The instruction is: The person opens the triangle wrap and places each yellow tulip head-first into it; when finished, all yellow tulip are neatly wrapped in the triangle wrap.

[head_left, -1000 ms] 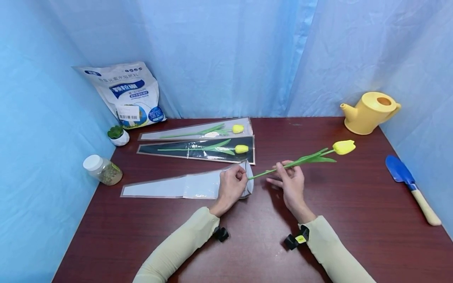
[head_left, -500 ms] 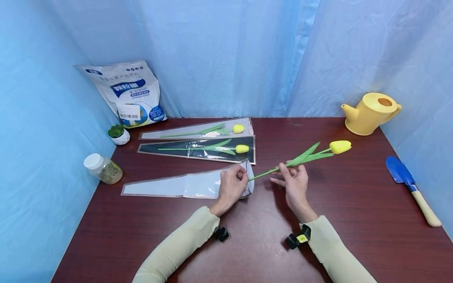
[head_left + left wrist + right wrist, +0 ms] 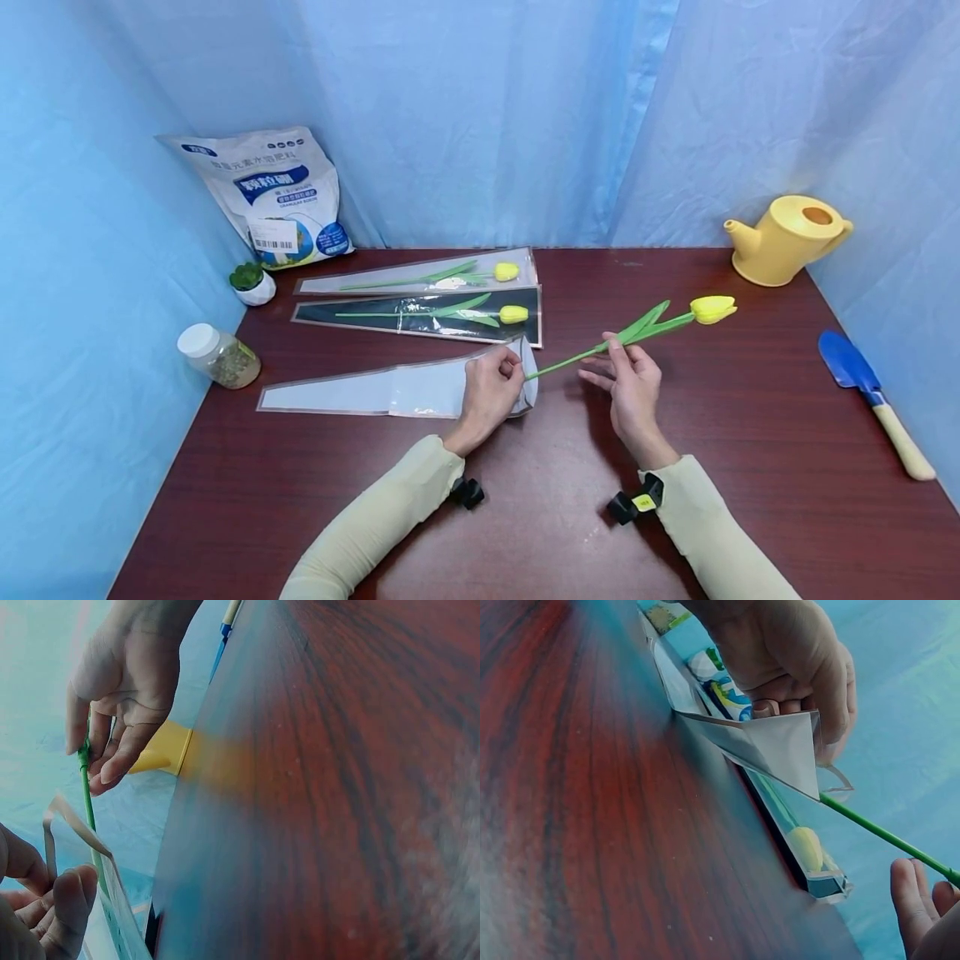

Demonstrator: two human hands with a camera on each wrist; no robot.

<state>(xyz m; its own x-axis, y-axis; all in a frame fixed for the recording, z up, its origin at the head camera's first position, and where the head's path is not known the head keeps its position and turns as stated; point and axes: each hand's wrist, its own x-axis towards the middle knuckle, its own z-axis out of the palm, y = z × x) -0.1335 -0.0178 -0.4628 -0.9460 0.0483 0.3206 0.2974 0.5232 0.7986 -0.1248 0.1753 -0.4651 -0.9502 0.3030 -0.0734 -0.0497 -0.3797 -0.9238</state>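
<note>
My left hand (image 3: pixel 491 396) pinches the edge of a white flower sleeve (image 3: pixel 330 395) at its wide end, lifting it so the mouth gapes, as the right wrist view also shows. In my right hand (image 3: pixel 633 396) an artificial yellow tulip (image 3: pixel 712 309) is held by its green stem (image 3: pixel 566 362), just below the leaves. The stem's lower end reaches the sleeve's mouth; in the left wrist view the stem (image 3: pixel 88 799) runs down behind the lifted edge. How far in it lies is hidden. The bloom points to the right, clear of the table.
Behind lie a dark sleeve (image 3: pixel 360 317) and a pale sleeve (image 3: pixel 322 286), each with a yellow tulip inside. At left stand a lidded jar (image 3: pixel 234 364), a small potted plant (image 3: pixel 255 287) and a fertilizer bag (image 3: pixel 273 196). At right are a yellow watering can (image 3: pixel 776 250) and a blue trowel (image 3: pixel 847 360).
My right hand has moved slightly right and its grip sits nearer the leaves, while the tulip's bloom has shifted a little left. My left hand stays at the sleeve's edge.
</note>
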